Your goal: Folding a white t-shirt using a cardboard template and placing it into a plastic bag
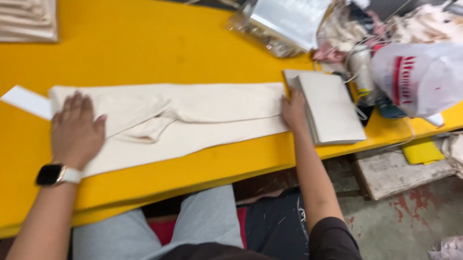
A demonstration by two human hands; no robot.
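Item: cream cloth piece (190, 120), long and narrow, laid flat across the yellow table (141, 41) near its front edge. It appeared to be a plain, unprinted fabric folded lengthwise, with a loose fold bunched near its middle, its edges roughly straight. A white card strip (24, 100) protruded from beneath its left end.

Hold: left hand (75, 132) lay palm-down, fingers spread and flat, on the cloth's left end, gripping nothing, seemingly pinning it so it stayed stretched. A smartwatch (55, 174) sat on that wrist. Right hand (293, 109) pressed on the cloth's right end, fingers extended rather than closed, just beside a stack of flat cream pieces (330, 106); whether it touched that stack could not be told.

Surroundings: folded cream stack (19, 8) at the far left corner; clear plastic packet (285, 19), white plastic bag (429, 77), thread cones and fabric scraps at the far right.
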